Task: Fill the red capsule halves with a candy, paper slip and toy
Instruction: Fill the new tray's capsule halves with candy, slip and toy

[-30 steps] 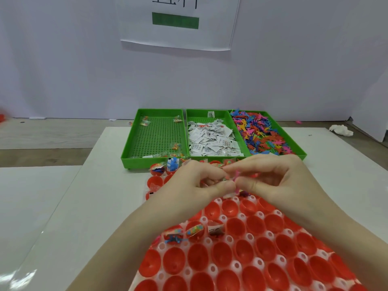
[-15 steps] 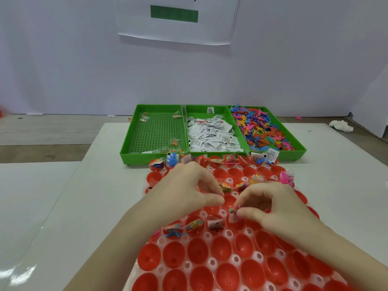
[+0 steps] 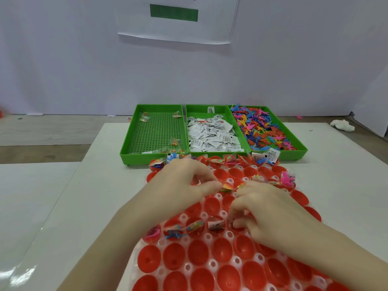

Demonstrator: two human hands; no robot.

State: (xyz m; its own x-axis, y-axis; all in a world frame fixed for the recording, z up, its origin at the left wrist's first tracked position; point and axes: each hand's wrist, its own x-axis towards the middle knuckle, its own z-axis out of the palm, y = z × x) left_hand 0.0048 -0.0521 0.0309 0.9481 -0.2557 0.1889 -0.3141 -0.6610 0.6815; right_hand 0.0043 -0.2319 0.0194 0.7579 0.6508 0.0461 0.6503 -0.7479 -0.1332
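Observation:
Red capsule halves [image 3: 198, 256] sit in a clear holder on the white table. Several in the far rows and a few in the middle row [image 3: 216, 226] hold candy, slips or toys. My left hand [image 3: 184, 185] hovers over the holder and pinches a candy packet [image 3: 226, 187] between thumb and finger. Fingers curled, my right hand [image 3: 270, 213] dips into a half just right of the filled ones, pinching a small item I cannot make out. Behind stand green trays of candies [image 3: 175, 141], paper slips [image 3: 212, 135] and coloured toys [image 3: 264, 131].
The three green trays [image 3: 134, 159] touch the holder's far edge. A crumpled white cloth [image 3: 342, 125] lies at the far right of the table. A paper sign [image 3: 174, 17] hangs on the wall behind. Another white surface lies left.
Both hands came down from mid-air to the holder. My right hand moved toward me and lowered its fingertips into a capsule half; my left hand stayed behind with the candy.

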